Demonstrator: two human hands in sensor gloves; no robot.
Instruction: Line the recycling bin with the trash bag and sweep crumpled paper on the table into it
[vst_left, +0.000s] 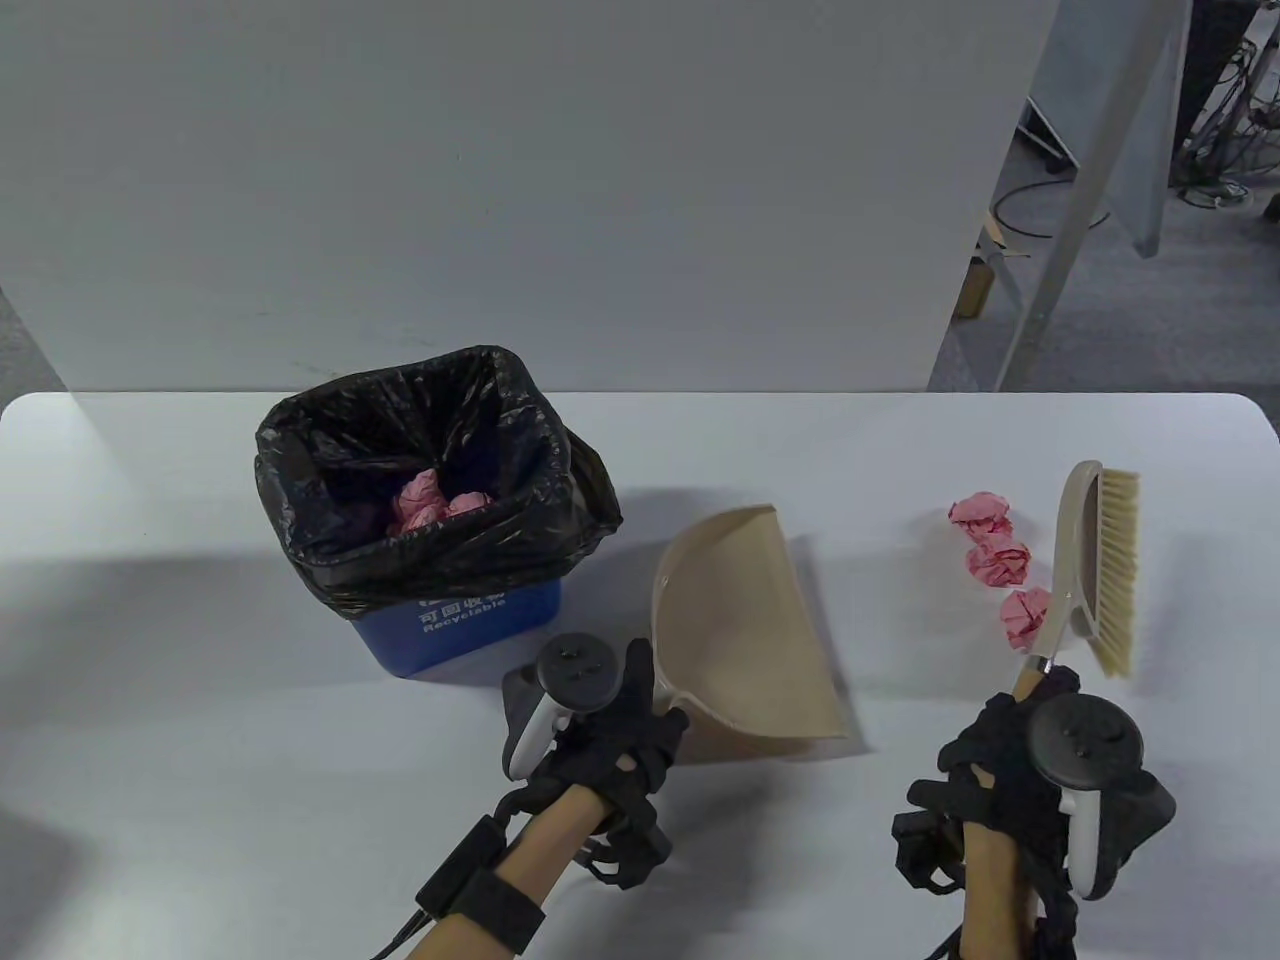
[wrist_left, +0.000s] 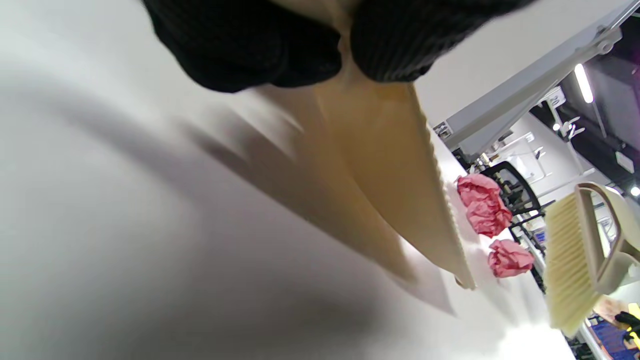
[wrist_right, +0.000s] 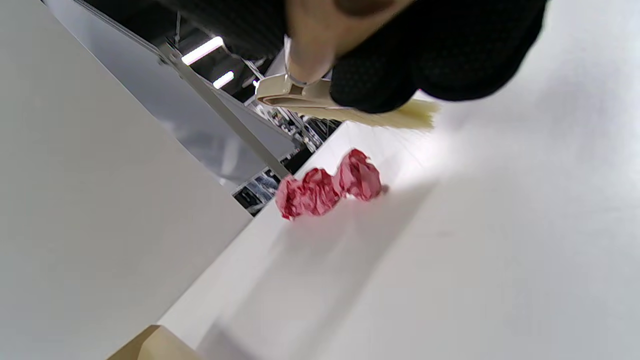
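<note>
Between the hands (vst_left: 600, 730) (vst_left: 1010, 760), paper balls (vst_left: 998, 563)

Even, soft light fills the table view, sharp throughout. The table (vst_left: 900, 860) carries broad grey shadows beside and ahead of both hands. Both wrist views are blurred, their gloved fingers out of focus, with ceiling lamps glaring beyond.

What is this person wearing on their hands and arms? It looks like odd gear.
Both hands wear black knitted gloves. On the back of the left hand sits a dark round tracker with a white handle; the right hand carries a matching one. A black strap circles the left forearm, and thin black cables run along it. The forearms are bare, with no sleeves.
</note>
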